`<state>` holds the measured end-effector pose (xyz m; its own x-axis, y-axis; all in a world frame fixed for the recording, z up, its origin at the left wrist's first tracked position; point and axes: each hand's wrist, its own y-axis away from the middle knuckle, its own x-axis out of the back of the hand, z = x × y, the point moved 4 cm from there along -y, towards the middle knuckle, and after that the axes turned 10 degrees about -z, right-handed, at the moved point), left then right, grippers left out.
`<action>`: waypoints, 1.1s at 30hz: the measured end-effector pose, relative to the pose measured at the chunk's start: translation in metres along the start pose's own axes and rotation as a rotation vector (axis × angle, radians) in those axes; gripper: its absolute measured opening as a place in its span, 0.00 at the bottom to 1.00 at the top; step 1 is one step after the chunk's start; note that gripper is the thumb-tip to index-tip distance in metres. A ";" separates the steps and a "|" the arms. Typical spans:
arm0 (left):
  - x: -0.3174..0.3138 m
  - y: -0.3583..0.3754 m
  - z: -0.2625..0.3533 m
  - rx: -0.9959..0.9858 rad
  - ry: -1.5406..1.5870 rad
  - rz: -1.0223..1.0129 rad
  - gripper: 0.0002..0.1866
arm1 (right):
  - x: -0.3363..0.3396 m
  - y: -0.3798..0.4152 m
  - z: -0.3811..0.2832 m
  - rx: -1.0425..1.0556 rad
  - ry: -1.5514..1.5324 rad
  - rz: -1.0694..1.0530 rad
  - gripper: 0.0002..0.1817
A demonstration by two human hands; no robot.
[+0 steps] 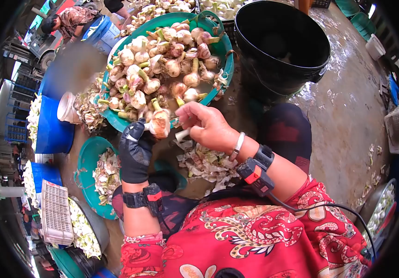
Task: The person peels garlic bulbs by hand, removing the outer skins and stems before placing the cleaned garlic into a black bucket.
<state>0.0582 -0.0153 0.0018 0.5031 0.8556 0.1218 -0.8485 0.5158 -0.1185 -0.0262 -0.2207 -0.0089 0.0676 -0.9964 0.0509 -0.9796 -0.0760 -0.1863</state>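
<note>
My left hand [135, 150], in a black glove, grips a garlic bulb [160, 123] with brownish skin and a green stem stub. My bare right hand [206, 124] is close beside the bulb on its right, fingers curled in. A short pale cylindrical piece [182, 135] shows under those fingers; I cannot tell what it is. Just beyond both hands stands a green basin [230, 69] heaped with unpeeled garlic bulbs [172, 68]. Below my right hand lies a pile of papery garlic skins [204, 162].
A large black bucket [255, 69] stands right of the basin. To the left are a green tub [86, 160] holding skins, a blue barrel [55, 125], and a white plastic crate [56, 211] near peeled garlic [84, 227]. Another person [72, 21] bends at the upper left. Scraps litter the wet floor [343, 125].
</note>
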 end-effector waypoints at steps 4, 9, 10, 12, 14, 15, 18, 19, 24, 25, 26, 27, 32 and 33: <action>-0.026 0.000 0.000 0.173 0.442 -0.037 0.14 | -0.002 -0.004 0.000 -0.125 -0.503 -0.077 0.23; -0.049 0.002 0.013 0.149 0.471 -0.042 0.13 | 0.003 -0.002 0.002 -0.218 -0.599 0.009 0.12; -0.050 0.002 0.012 0.153 0.473 -0.044 0.13 | 0.003 -0.002 0.005 -0.219 -0.606 0.011 0.12; -0.050 0.003 0.010 0.192 0.513 -0.059 0.12 | 0.002 -0.003 0.007 -0.172 -0.567 0.045 0.10; -0.046 0.003 0.002 0.166 0.506 -0.054 0.12 | 0.002 -0.004 0.006 -0.140 -0.460 0.064 0.08; -0.045 0.003 0.000 0.141 0.499 -0.048 0.12 | 0.003 -0.004 0.006 -0.109 -0.353 0.083 0.08; -0.043 0.005 0.004 0.131 0.339 -0.137 0.10 | 0.003 -0.006 -0.001 0.226 0.277 0.226 0.06; -0.041 0.005 0.003 0.131 0.340 -0.135 0.10 | 0.001 -0.006 -0.002 0.226 0.277 0.224 0.06; -0.007 0.005 -0.016 0.206 0.536 0.096 0.18 | 0.001 -0.004 -0.018 0.129 -0.281 0.208 0.08; 0.007 0.005 -0.018 0.200 0.527 0.103 0.18 | 0.005 -0.004 -0.021 0.104 -0.523 0.181 0.10; 0.023 0.007 -0.023 0.223 0.626 0.158 0.18 | 0.016 -0.002 -0.025 0.079 -0.538 0.271 0.14; 0.035 0.010 -0.026 0.244 0.728 0.214 0.18 | 0.025 -0.002 -0.027 0.074 -0.603 0.343 0.12; 0.017 0.003 -0.016 0.226 0.596 0.110 0.17 | -0.005 0.005 0.017 -0.019 0.169 -0.238 0.08; 0.009 -0.002 -0.012 0.230 0.600 0.099 0.17 | -0.008 0.005 0.016 -0.060 0.186 -0.131 0.10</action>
<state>0.0660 -0.0083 -0.0090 0.3687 0.8087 -0.4583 -0.8756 0.4677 0.1208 -0.0287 -0.2134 -0.0257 0.1642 -0.9538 0.2516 -0.9746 -0.1963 -0.1078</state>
